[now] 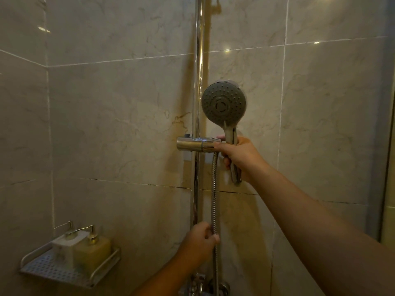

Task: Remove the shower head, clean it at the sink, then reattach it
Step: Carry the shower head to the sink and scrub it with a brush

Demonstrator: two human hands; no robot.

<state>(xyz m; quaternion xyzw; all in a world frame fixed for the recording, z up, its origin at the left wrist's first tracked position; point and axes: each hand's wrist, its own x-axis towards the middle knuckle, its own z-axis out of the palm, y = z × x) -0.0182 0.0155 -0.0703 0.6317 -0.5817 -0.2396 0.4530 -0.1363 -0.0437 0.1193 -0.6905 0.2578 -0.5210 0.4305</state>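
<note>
Likely removal step: right hand [235, 155] wraps head [223, 103] handle beside holder [195, 144], left hand [202, 239] grips hose [214, 189] below; next needs head lifted clear, hose unscrewed.

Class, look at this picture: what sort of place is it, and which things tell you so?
Most likely a bathroom shower stall: a shower head with its metal hose by a chrome rail, tiled walls, and a corner shelf holding two pump bottles.
</note>
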